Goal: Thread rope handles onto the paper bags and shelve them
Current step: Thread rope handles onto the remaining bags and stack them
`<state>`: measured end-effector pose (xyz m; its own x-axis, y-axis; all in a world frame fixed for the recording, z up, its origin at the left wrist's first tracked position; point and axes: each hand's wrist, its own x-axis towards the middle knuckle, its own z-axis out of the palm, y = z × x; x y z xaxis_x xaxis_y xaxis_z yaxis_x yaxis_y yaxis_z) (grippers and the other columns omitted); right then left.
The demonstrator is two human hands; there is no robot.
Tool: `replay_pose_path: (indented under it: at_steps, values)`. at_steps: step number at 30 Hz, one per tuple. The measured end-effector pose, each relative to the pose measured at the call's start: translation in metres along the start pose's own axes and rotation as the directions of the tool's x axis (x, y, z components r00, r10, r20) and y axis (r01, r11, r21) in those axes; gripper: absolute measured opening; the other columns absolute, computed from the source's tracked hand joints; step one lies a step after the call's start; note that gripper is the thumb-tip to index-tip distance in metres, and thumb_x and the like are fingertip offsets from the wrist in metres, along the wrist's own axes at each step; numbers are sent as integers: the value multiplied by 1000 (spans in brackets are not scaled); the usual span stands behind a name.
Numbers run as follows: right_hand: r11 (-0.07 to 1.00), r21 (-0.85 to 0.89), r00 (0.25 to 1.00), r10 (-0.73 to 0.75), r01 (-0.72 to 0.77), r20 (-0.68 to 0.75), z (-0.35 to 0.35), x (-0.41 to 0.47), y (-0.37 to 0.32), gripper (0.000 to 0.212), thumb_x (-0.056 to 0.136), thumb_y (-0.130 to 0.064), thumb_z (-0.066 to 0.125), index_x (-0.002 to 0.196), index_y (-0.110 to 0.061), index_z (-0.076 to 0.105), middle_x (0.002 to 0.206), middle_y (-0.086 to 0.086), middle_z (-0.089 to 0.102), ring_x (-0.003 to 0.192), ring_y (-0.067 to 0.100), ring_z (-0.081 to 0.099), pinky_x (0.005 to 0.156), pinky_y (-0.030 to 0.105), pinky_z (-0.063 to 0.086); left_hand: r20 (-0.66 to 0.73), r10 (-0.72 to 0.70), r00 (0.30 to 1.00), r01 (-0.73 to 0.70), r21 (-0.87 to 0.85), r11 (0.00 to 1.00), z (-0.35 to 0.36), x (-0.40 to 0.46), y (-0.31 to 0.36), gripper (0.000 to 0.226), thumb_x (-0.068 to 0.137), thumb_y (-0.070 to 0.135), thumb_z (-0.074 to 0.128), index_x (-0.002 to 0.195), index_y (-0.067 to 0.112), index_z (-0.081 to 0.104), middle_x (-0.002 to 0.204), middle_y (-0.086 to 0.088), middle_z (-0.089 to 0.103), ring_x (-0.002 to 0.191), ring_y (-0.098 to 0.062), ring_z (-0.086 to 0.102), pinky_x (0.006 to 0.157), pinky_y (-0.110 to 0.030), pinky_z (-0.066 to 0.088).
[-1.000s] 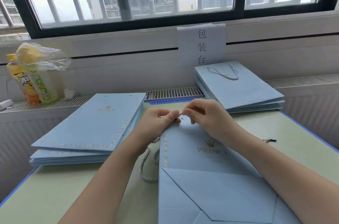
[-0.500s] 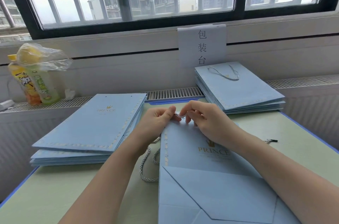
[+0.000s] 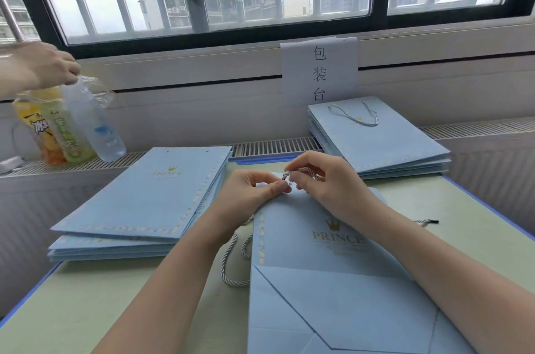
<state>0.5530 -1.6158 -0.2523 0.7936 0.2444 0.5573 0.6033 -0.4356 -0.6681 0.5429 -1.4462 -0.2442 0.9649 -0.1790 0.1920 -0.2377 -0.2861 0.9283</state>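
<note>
Both hands are working at the top edge of the bag (image 3: 333, 281), which is lying flat on the green surface (image 3: 86, 310), bottom fold toward the camera. Left hand (image 3: 249, 194) is pinching the bag's top edge by a punched hole. Right hand (image 3: 327, 180) is pinching the rope (image 3: 301, 171) end, tip sitting right at the left thumb. Another rope loop (image 3: 234, 261) is sticking out from under the bag's left edge. Stack without handles (image 3: 144, 194) is lying left of the bag; stack with a handle on top (image 3: 376, 139) is sitting far right by the paper sign (image 3: 318, 69). Someone else's hand (image 3: 43, 67) is gripping a clear bottle (image 3: 92, 122) at far left, tilted, just beside the drink bottles (image 3: 52, 127) on the sill.
</note>
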Motion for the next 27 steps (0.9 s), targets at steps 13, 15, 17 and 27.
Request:
replay_pose_path:
  at_steps: [13, 15, 17, 27]
  values:
    - [988, -154, 995, 6, -21, -96, -2, 1, 4, 8, 89, -9, 62, 86, -13, 67, 75, -8, 64, 70, 2, 57, 65, 12, 40, -100, -59, 993, 71, 119, 990, 0, 5, -5, 23, 93, 21, 59, 115, 19, 63, 109, -7, 66, 100, -23, 62, 86, -35, 50]
    - [968, -250, 996, -45, 26, -71, -2, 1, 5, 7, 89, -8, 62, 87, -10, 68, 82, -2, 66, 78, 12, 59, 72, 22, 45, -109, -60, 992, 78, 173, 982, 0, 6, -6, 23, 94, 20, 56, 116, 16, 63, 113, -4, 64, 102, -20, 60, 89, -34, 48]
    - [949, -310, 998, -60, 53, -11, 1, -1, 6, 5, 89, -12, 63, 88, -11, 67, 86, -3, 65, 81, 16, 58, 75, 34, 48, -110, -58, 992, 79, 198, 977, 1, 6, -6, 18, 94, 20, 55, 111, 17, 63, 108, -6, 65, 97, -23, 62, 84, -37, 51]
    - [950, -295, 995, -99, 102, 24, 9, -3, 5, 6, 87, -19, 65, 87, -18, 71, 82, -11, 57, 78, 13, 55, 75, 42, 48, -225, 45, 973, 0, 193, 981, 7, 9, -8, 6, 93, 11, 54, 90, 9, 59, 82, 6, 56, 78, -8, 52, 62, -9, 38]
